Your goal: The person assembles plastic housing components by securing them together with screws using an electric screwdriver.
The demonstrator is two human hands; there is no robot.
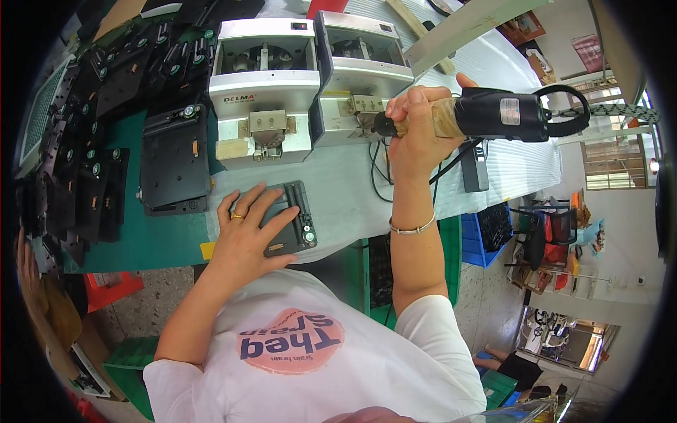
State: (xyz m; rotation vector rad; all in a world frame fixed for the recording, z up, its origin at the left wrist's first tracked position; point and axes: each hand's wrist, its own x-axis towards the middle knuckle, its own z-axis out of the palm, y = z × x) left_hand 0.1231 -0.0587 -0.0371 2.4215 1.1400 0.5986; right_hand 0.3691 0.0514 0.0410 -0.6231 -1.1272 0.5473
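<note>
My left hand (247, 222) lies spread over a dark grey plate (307, 211) at the table's front edge, fingers apart on its surface. The plate carries a black cylinder and small round metal parts along its right side. My right hand (423, 127) is wrapped round a black electric screwdriver (504, 116), its body partly covered in tan tape and its tip pointing left. The tip is in front of the right one of two silver screw feeders, the right screw feeder (363, 70); whether it touches the outlet I cannot tell. The left screw feeder (264, 92) stands beside it.
Another black plate (176, 158) lies left of the feeders on a green mat (130, 243). Several similar black assemblies (99, 162) crowd the far left. Cables (381, 176) run across the white table cover, near a black power box (475, 168). A blue crate (486, 236) stands below the table's right edge.
</note>
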